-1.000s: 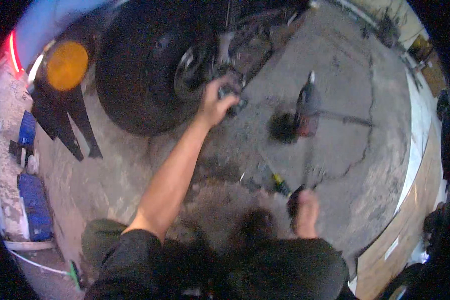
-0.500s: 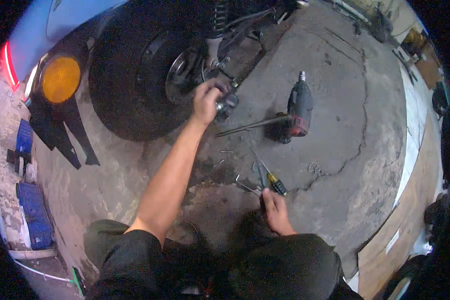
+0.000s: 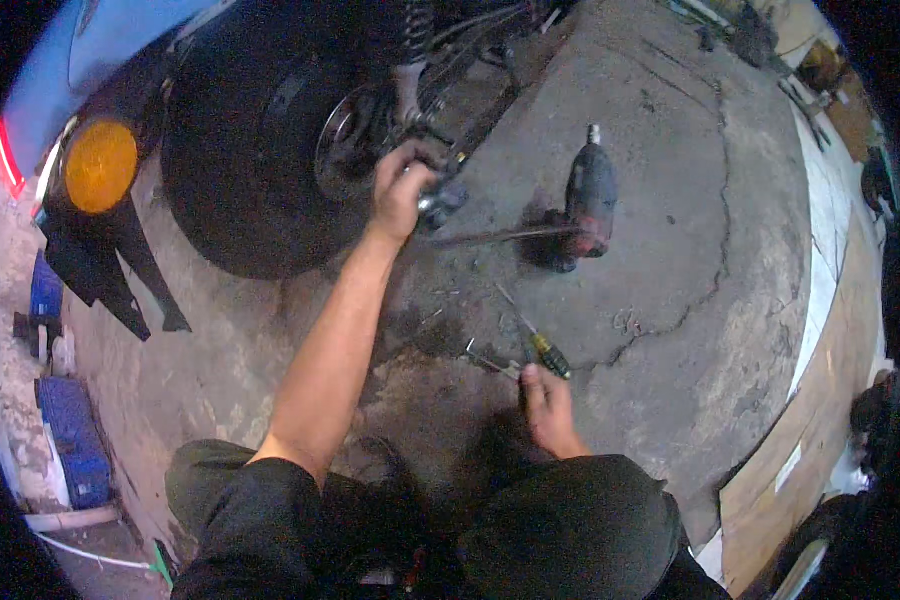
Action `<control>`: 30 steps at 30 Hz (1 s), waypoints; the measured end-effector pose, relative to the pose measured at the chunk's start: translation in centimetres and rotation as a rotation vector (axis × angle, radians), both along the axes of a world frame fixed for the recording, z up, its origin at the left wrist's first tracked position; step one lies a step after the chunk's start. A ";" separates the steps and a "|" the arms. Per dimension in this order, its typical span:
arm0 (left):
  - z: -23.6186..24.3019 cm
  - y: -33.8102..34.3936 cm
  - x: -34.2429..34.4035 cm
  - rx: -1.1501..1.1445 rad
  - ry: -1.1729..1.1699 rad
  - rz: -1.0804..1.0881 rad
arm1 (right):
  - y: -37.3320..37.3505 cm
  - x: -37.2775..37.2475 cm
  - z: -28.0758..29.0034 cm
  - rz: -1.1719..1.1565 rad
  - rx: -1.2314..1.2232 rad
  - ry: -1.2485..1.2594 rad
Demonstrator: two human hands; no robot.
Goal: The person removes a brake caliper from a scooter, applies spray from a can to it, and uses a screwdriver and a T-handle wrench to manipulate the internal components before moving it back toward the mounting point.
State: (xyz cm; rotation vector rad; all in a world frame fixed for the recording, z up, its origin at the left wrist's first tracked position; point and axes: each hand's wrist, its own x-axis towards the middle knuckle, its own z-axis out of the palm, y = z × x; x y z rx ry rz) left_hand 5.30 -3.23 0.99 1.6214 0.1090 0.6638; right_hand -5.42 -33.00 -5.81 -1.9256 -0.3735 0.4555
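Observation:
My left hand [image 3: 400, 190] is closed on a dark metal part with silver areas [image 3: 438, 205], beside the wheel hub and brake disc [image 3: 340, 145] below a coil-spring strut [image 3: 413, 50]. My right hand [image 3: 550, 410] is low on the concrete floor, its fingers closed at the near end of a thin bent metal tool [image 3: 485, 355]; whether it grips that tool or another is hard to make out. Beside it lies a yellow-and-dark-handled screwdriver [image 3: 550, 355]. Farther forward are a black-and-red power wrench [image 3: 590, 190] and a long metal bar [image 3: 490, 237].
A large tyre [image 3: 220, 170] stands at upper left, beside an orange round object [image 3: 100, 165] and black panels [image 3: 110, 270]. Blue items [image 3: 75, 440] lie at far left. Cardboard [image 3: 780, 480] and white sheeting [image 3: 820, 280] run along the right. My knees are at the bottom.
My right hand has moved left and slightly up toward the small tools beside the screwdriver. My left hand keeps hold of the metal part, now slightly farther left in view.

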 end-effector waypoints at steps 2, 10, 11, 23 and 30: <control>-0.3 2.6 -1.2 0.043 0.138 -0.005 | 0.2 -0.8 0.0 0.046 0.019 0.129; 0.3 -0.2 -2.6 0.871 0.376 0.257 | -2.5 0.0 1.8 -0.316 0.190 0.320; 0.5 -0.8 -2.6 0.915 0.397 0.331 | -2.2 0.3 2.5 -0.290 0.137 0.265; -1.1 0.0 -3.9 0.440 0.020 0.274 | -1.1 1.9 1.4 -0.118 0.104 -0.030; -1.1 0.3 -4.3 0.014 0.126 0.104 | 0.8 4.5 5.5 -0.249 0.229 -0.295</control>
